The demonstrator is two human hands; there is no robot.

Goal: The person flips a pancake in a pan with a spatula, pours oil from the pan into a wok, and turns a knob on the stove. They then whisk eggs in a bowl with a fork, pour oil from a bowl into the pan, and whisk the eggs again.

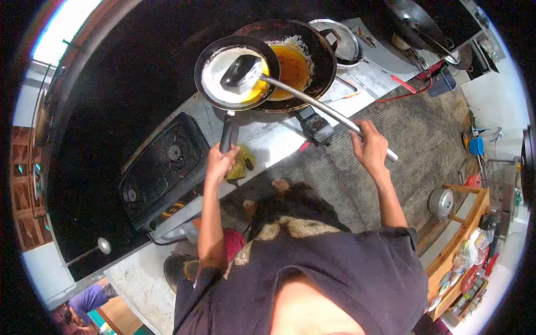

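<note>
My left hand (221, 162) is closed round the black handle of a small frying pan (199, 85), which overlaps the left side of a large dark wok (322, 84). White and yellow food that looks like egg (215, 78) lies in the pan. My right hand (371, 146) grips the long metal handle of a wok spatula (312, 102). Its broad dark head is over the pan, against the food. Orange-brown oil (294, 70) shows in the wok, with a pale crust along its far edge.
A black gas stove (167, 162) is on the counter at left, near a yellow-green cloth (240, 163). Behind the wok stands a metal bowl (347, 44). Another wok (410, 19) is at upper right. A wooden shelf (446, 251) stands at right, and a person (89, 304) appears at lower left.
</note>
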